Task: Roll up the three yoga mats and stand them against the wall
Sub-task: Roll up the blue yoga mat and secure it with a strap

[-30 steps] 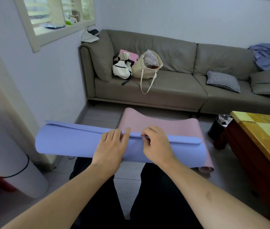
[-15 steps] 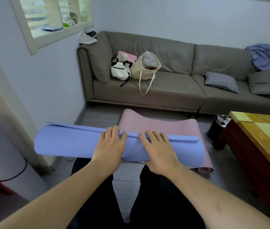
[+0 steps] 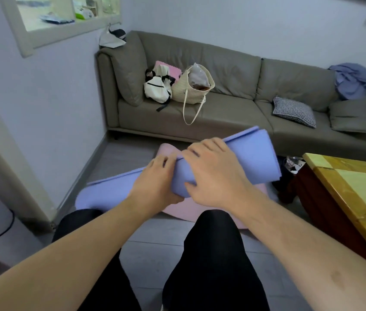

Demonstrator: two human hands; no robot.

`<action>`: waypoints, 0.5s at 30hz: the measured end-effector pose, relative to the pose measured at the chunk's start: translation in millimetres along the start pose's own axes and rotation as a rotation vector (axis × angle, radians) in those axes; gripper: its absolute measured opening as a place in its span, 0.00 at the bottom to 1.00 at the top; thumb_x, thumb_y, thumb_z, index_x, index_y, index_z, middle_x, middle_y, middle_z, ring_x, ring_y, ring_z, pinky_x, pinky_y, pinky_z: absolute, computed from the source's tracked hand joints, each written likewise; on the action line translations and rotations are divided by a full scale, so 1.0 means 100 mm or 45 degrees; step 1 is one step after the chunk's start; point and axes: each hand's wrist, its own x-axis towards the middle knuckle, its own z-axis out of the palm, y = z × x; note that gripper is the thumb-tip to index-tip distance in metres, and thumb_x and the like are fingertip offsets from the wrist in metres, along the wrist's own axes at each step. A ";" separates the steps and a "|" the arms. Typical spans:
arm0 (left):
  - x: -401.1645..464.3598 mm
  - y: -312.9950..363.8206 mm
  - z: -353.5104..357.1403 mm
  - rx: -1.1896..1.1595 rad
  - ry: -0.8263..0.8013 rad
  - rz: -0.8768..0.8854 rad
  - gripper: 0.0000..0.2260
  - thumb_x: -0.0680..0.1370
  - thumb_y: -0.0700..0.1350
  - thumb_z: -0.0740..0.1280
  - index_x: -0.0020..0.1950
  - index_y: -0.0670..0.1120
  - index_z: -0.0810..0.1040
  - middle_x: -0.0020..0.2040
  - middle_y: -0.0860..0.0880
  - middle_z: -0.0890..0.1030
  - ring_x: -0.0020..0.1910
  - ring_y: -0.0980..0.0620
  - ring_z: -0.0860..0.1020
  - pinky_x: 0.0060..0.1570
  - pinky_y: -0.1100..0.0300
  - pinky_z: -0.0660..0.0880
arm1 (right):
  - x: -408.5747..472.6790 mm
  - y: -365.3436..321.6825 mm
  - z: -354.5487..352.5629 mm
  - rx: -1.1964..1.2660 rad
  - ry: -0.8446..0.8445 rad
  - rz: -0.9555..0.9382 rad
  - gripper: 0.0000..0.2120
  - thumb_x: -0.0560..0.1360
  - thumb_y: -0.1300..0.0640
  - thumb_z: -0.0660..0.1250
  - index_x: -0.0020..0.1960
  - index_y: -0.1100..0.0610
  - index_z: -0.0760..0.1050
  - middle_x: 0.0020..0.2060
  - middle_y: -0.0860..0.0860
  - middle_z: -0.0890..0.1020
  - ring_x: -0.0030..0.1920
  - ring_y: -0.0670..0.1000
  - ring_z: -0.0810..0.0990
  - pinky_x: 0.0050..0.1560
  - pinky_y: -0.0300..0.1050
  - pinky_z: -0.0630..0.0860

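Observation:
A rolled blue yoga mat [image 3: 253, 153] is tilted, its right end raised toward the sofa and its left end [image 3: 101, 196] low near the floor. My left hand [image 3: 155, 182] grips the roll at its middle from below. My right hand [image 3: 213, 171] wraps over the top of the roll just beside it. Beneath the roll a pink yoga mat [image 3: 202, 209] lies flat on the grey floor, mostly hidden by the blue mat and my arms. A third mat is not in view.
A grey sofa [image 3: 233, 122] with bags and cushions stands along the far wall. The left wall [image 3: 49, 113] runs to a doorframe [image 3: 13, 176]. A wooden table [image 3: 357, 198] stands at the right, a dark bin [image 3: 287, 169] beside it. My knees are in the foreground.
The blue roll lay level across my lap; now both hands have closed around its middle and tipped it, right end up and away, left end down.

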 end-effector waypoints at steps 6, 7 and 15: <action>-0.12 -0.46 0.07 -0.388 0.044 -0.178 0.44 0.58 0.61 0.84 0.71 0.56 0.72 0.62 0.58 0.77 0.58 0.57 0.77 0.56 0.56 0.74 | 0.07 0.56 -0.45 0.517 0.224 0.412 0.40 0.70 0.37 0.75 0.79 0.43 0.67 0.73 0.45 0.69 0.72 0.50 0.69 0.69 0.46 0.67; -0.14 -0.51 0.08 -0.443 0.045 -0.202 0.43 0.58 0.60 0.85 0.69 0.58 0.73 0.61 0.61 0.78 0.57 0.60 0.77 0.56 0.59 0.74 | 0.12 0.61 -0.47 0.805 0.083 0.479 0.47 0.68 0.36 0.79 0.82 0.39 0.61 0.75 0.40 0.66 0.72 0.44 0.67 0.65 0.41 0.67; -0.19 -0.78 0.36 -0.607 -0.078 -0.429 0.45 0.57 0.58 0.85 0.68 0.58 0.67 0.57 0.61 0.76 0.53 0.55 0.78 0.45 0.59 0.74 | 0.57 0.20 0.11 1.190 -0.110 0.361 0.47 0.59 0.39 0.84 0.73 0.34 0.66 0.63 0.34 0.73 0.63 0.38 0.76 0.63 0.45 0.77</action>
